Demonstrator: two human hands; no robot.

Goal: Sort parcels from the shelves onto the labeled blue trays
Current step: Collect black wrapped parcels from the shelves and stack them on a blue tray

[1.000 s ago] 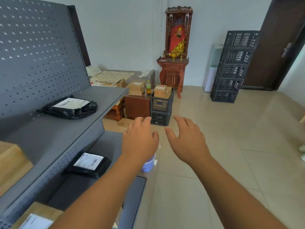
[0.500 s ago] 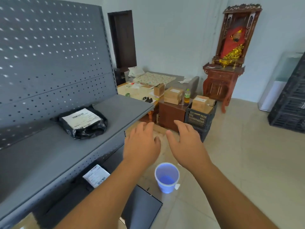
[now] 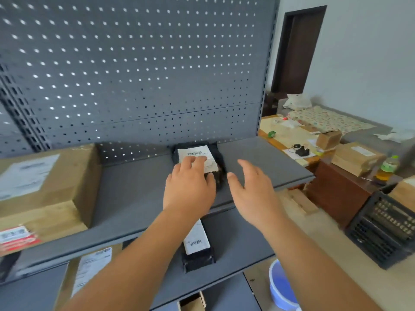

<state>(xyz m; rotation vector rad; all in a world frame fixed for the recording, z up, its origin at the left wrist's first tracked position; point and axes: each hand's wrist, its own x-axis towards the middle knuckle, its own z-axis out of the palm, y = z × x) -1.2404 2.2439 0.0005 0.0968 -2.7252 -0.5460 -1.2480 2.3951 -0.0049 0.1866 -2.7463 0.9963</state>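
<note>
Black parcel (image 3: pixel 216 154) lies under left grip (image 3: pixel 189 187), beside right grip (image 3: pixel 252 191)

Pegboard back panel (image 3: pixel 134 75): grey painted metal, matt, perforated throughout. Upper shelf (image 3: pixel 258 158): the same grey metal, smooth and matt. Black parcel (image 3: pixel 220 160): creased plastic film with a slight sheen, bearing a white paper label (image 3: pixel 197 152). Cardboard box (image 3: pixel 45 187): brown, matt. Lower parcel (image 3: pixel 197 261): black plastic film. Crate (image 3: pixel 381 234): black moulded plastic lattice. Bucket (image 3: pixel 278 286): smooth blue plastic. Cabinet (image 3: pixel 336 198): dark wood.
</note>
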